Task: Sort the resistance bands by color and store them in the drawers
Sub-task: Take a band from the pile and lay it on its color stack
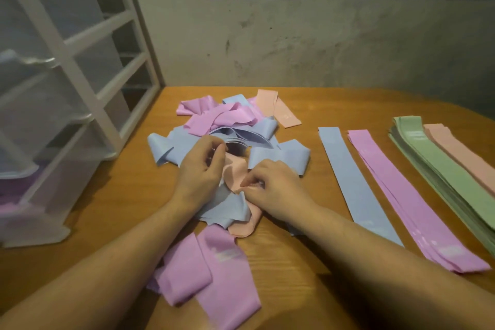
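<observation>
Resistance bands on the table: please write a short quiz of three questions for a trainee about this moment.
1. True or false: the green stack lies right of the pink stack.
2. Which band colour do the left hand and right hand pull from the mixed pile? A blue, B peach, C green.
3. Fill in: the drawer unit stands at the table's ____ side.

Key: 1 true; 2 B; 3 left.

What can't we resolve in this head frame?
- Drawer unit: motion-blurred, cut by left edge; contents unclear beyond a purple tint low down.
- Peach band: mostly under both hands and blue bands.
- Green stack: cut by right edge; count unreadable.
- Band labels: too small.
</observation>
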The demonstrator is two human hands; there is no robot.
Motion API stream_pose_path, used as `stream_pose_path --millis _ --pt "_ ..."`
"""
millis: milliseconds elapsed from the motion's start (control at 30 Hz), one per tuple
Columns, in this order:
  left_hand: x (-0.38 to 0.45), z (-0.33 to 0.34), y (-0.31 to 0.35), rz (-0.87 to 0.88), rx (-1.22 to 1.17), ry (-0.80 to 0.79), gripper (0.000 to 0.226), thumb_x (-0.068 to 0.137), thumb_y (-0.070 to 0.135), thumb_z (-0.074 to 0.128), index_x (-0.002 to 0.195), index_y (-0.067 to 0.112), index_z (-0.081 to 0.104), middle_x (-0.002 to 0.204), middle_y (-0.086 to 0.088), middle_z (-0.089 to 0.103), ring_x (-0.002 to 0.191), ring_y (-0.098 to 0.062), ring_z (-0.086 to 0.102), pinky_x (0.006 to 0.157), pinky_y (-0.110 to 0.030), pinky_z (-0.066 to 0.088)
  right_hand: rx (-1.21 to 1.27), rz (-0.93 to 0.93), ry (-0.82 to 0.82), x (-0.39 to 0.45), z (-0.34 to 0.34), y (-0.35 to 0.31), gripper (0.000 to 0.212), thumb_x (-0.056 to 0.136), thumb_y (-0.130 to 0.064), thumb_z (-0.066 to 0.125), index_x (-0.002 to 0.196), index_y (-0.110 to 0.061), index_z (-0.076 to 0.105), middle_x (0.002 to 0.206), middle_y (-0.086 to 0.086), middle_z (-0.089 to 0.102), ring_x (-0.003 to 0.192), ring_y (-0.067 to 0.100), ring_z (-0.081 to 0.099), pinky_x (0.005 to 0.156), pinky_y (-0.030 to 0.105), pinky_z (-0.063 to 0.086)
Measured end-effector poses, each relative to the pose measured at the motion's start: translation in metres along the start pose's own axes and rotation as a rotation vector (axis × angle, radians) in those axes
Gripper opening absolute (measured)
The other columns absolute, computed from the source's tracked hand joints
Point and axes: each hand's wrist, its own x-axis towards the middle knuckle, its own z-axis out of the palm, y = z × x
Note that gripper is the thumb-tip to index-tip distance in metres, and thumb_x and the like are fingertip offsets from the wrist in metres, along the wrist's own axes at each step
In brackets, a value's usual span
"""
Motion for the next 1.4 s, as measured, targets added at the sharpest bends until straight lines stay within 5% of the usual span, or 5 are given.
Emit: stream_pose_path --millis 367,600,933,1167,1400 --pt "-0.005 0.001 0.005 0.038 0.108 -0.039 0.020 0.089 0.038 0.052 0.100 0.023 0.059 0.094 0.014 0.062 0.086 -0.007 0.059 0.075 -0.026 0.049 0.904 0.136 0.356 -0.019 -0.005 0.002 0.009 0.093 -0.020 0.072 0.089 -0.017 0.065 0.084 -0.004 0.066 0.080 0.012 0.062 0.072 0.035 0.051" --pt "0.005 0.000 0.014 0.094 0.244 -0.150 0.030 0.091 0.022 0.070 0.118 0.023 0.059 0.114 0.009 0.054 0.103 0.000 0.052 0.085 -0.013 0.041 0.951 0.102 0.462 -0.026 -0.011 0.000 0.011 0.102 -0.028 0.056 0.095 -0.032 0.048 0.081 0.015 0.060 0.069 0.023 0.058 0.056 0.038 0.044" --pt "0.017 0.013 0.043 0.098 0.310 -0.653 0.047 0.089 0.070 0.033 0.124 0.047 0.055 0.130 0.038 0.048 0.136 0.007 0.033 0.120 -0.036 0.018 0.894 -0.002 0.613 -0.028 -0.009 0.006 0.038 0.096 -0.014 0.054 0.123 -0.040 0.044 0.099 0.005 0.060 0.092 0.015 0.064 0.080 0.038 0.056" --pt "0.006 0.026 0.060 0.175 0.576 -0.611 0.046 0.070 0.070 0.047 0.075 0.024 0.046 0.066 0.004 0.051 0.068 -0.012 0.048 0.078 -0.029 0.034 0.882 0.014 0.717 -0.034 -0.016 0.003 0.044 0.098 0.005 0.052 0.124 -0.031 0.044 0.096 -0.005 0.060 0.094 0.007 0.064 0.079 0.016 0.051" --pt "0.016 0.011 0.077 -0.112 0.541 -0.695 0.028 0.083 0.050 0.057 0.077 0.023 0.061 0.072 0.003 0.061 0.071 -0.011 0.059 0.065 -0.033 0.049 0.838 0.027 0.742 -0.035 -0.016 0.000 0.036 0.101 -0.006 0.055 0.124 -0.031 0.045 0.108 -0.004 0.058 0.101 0.003 0.062 0.074 0.011 0.050"
